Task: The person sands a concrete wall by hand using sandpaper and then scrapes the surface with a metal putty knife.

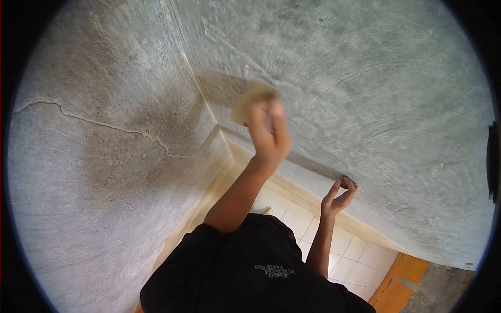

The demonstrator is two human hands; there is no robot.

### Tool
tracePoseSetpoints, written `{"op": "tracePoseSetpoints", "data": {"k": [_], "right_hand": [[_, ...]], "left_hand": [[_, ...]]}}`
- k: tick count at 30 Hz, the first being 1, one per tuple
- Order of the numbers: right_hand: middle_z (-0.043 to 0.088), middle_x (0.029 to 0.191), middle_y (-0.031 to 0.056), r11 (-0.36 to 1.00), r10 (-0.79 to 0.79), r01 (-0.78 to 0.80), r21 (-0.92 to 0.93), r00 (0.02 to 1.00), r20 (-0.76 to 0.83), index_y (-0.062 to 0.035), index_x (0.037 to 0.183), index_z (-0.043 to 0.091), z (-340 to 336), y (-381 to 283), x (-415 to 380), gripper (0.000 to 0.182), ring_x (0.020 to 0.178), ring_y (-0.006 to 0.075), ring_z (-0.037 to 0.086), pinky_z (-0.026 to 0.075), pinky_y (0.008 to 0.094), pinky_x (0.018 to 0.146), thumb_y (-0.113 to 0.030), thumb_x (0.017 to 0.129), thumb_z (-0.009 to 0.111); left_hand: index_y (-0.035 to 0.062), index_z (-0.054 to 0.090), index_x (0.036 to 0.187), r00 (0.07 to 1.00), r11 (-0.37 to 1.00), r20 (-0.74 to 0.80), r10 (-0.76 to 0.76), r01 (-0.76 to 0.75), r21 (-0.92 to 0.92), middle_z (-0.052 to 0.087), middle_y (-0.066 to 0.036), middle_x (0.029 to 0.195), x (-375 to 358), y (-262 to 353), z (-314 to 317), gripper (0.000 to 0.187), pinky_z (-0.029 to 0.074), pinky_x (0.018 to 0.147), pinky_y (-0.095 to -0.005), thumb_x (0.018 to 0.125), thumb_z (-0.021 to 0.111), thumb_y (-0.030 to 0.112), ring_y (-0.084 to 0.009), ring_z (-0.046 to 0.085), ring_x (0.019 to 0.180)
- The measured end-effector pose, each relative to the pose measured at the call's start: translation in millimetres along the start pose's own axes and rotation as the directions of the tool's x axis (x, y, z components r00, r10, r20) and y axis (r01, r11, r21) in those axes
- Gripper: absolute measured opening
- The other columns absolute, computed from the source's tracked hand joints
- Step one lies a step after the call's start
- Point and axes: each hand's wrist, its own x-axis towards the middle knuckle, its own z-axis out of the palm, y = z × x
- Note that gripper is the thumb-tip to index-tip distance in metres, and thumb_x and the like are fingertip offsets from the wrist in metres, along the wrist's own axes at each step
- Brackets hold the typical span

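A beige, flat pad [244,108], blurred by motion, is in my left hand [269,133], whose fingers are closed on it against the grey wall [365,88], near the corner. Farther right and lower, my right hand [338,198] is at the wall's lower part, with its fingers bent towards one another. Something small and dark shows at its fingertips, too small to make out. A darker grey band [315,166] runs along the wall between the two hands.
On the left, a second wall [68,172] has a long raised crack line [99,123] and brownish stains. White floor tiles [360,255] show below, beside a beige lower wall border [308,196]. An orange strip [399,281] lies at lower right.
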Motion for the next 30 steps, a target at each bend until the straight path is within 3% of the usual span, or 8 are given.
{"op": "tracePoseSetpoints", "data": {"k": [2,7,10,14,18,22,24,30], "right_hand": [[0.052,0.087,0.0128,1.000,-0.011,0.011,-0.004,1.000,0.007,0.0005,0.104,0.051,1.2,-0.9,1.6,0.018,0.072,0.0201,0.049,0.041,0.0333,0.066,-0.004,0.087,0.055],[0.052,0.087,0.0129,1.000,0.005,-0.005,-0.024,1.000,0.018,0.0003,0.104,0.051,-1.4,-5.9,2.9,0.018,0.073,0.0205,0.049,0.041,0.0333,0.066,-0.005,0.087,0.055],[0.052,0.087,0.0130,1.000,0.016,-0.015,-0.025,1.000,0.025,-0.0001,0.104,0.052,-2.0,-6.7,2.9,0.018,0.073,0.0208,0.049,0.042,0.0333,0.067,-0.006,0.087,0.055],[0.053,0.089,0.0131,0.998,0.063,-0.062,-0.020,0.998,0.027,-0.0004,0.104,0.052,-3.5,-12.5,4.4,0.017,0.075,0.0207,0.050,0.042,0.0335,0.069,-0.007,0.088,0.055],[0.053,0.088,0.0128,0.996,0.083,-0.083,-0.042,0.996,0.017,0.0003,0.103,0.053,-2.5,-17.9,6.0,0.016,0.076,0.0209,0.051,0.043,0.0335,0.071,-0.007,0.089,0.054],[0.051,0.096,0.0135,0.994,0.106,-0.107,-0.019,0.994,-0.032,0.0009,0.104,0.051,-6.2,-22.4,5.2,0.017,0.086,0.0219,0.051,0.043,0.0362,0.077,-0.009,0.090,0.053],[0.047,0.104,0.0145,0.981,-0.081,0.041,-0.190,0.975,-0.209,0.0009,0.106,0.050,-1.4,-23.2,9.9,0.020,0.095,0.0231,0.049,0.041,0.0401,0.082,-0.012,0.091,0.054],[0.004,0.144,0.0226,0.890,0.002,-0.191,-0.413,0.909,-0.417,-0.0021,0.140,0.014,19.2,-66.8,45.0,0.067,0.137,0.0377,0.008,0.022,0.0584,0.107,-0.035,0.095,0.049]], "left_hand": [[-0.0012,0.045,0.098,0.913,0.906,0.169,0.371,-0.396,0.150,0.051,-0.007,0.085,-11.1,-21.5,-6.2,0.024,0.042,0.073,-0.0295,0.099,0.046,0.023,-0.0127,0.047,0.078],[-0.0019,0.045,0.101,0.986,0.978,-0.044,-0.163,0.155,-0.143,0.051,-0.009,0.082,-30.9,-42.4,-13.2,0.019,0.042,0.068,-0.0324,0.096,0.049,0.017,-0.0180,0.049,0.073],[-0.0015,0.045,0.101,0.807,0.828,0.322,0.496,-0.551,0.105,0.050,-0.006,0.080,-11.9,-50.1,-28.9,0.021,0.041,0.064,-0.0323,0.098,0.047,0.019,-0.0155,0.047,0.071],[0.0026,0.050,0.090,0.956,0.940,-0.082,-0.280,0.256,-0.224,0.050,-0.010,0.073,-28.3,-63.5,-30.9,0.009,0.038,0.063,-0.0398,0.088,0.056,0.009,-0.0264,0.047,0.062],[0.0011,0.047,0.091,0.815,0.845,0.327,0.478,-0.528,0.079,0.046,-0.006,0.075,-15.8,-66.7,-40.3,0.014,0.038,0.061,-0.0311,0.096,0.046,0.014,-0.0148,0.043,0.066],[0.0007,0.049,0.087,0.988,0.979,0.084,-0.127,0.138,-0.147,0.048,-0.010,0.075,-43.0,-79.7,-41.5,0.011,0.039,0.062,-0.0335,0.092,0.050,0.010,-0.0216,0.047,0.067],[-0.0010,0.051,0.092,0.864,0.923,0.358,0.355,-0.384,0.010,0.052,-0.012,0.079,-32.6,-76.6,-48.9,0.011,0.040,0.065,-0.0342,0.092,0.052,0.010,-0.0233,0.049,0.069],[0.0008,0.049,0.086,0.995,0.996,0.049,-0.085,0.086,-0.014,0.049,-0.006,0.072,-42.8,-105.5,-68.7,0.016,0.039,0.062,-0.0312,0.095,0.051,0.015,-0.0174,0.046,0.065]]}}
